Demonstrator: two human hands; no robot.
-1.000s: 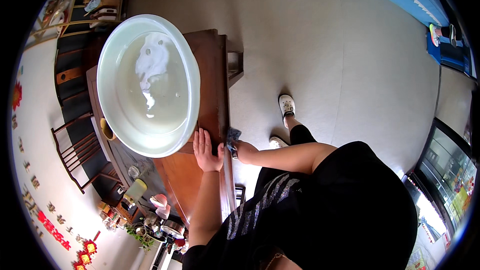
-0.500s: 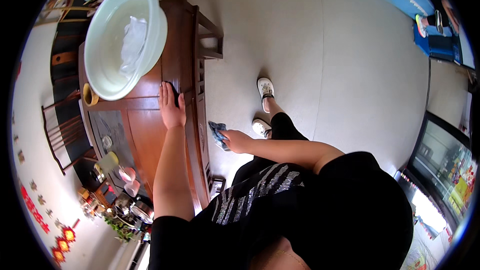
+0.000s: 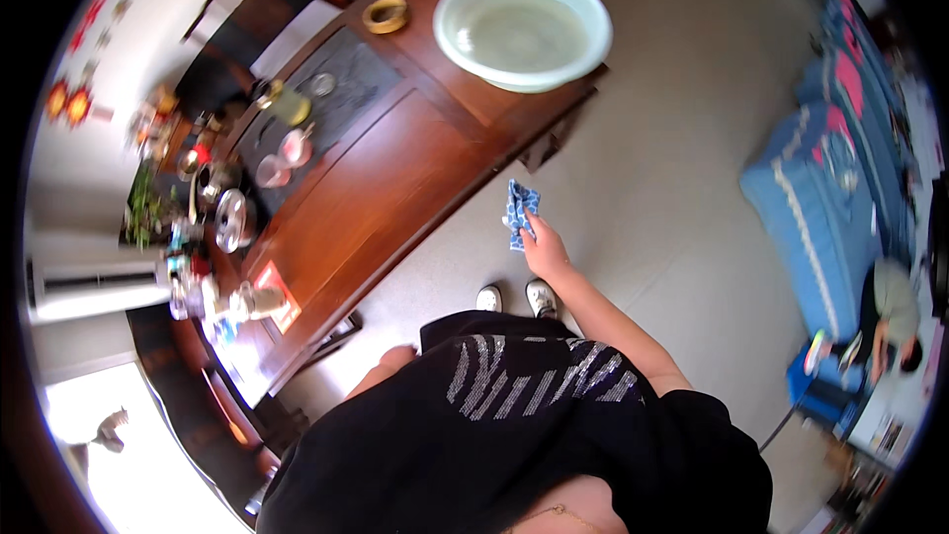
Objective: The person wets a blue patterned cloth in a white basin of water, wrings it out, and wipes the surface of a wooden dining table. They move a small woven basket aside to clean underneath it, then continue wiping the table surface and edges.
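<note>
My right hand [image 3: 547, 249] is closed on a blue and white patterned cloth [image 3: 521, 216], held out over the floor beside the wooden table. The cloth hangs in folds from the fingers, apart from the table edge. My left hand [image 3: 399, 357] is low by my body, close to the black shirt, and touches no part of the table. Its fingers are too hidden to read. On the far end of the brown wooden table [image 3: 395, 170] stands a wide pale basin [image 3: 465, 51] with what looks like water in it.
A yellow-brown ring-shaped pot [image 3: 386, 15] sits left of the basin. Pink cups [image 3: 295, 148], a jug [image 3: 287, 104] and a jar [image 3: 259, 302] stand along the table. A blue-covered sofa [image 3: 791, 198] is on the right, with a person [image 3: 890, 311] sitting beyond.
My view has swung round, so the table and basin appear turned. My left hand has left the tabletop and dropped to my side. The cloth remains in my right hand.
</note>
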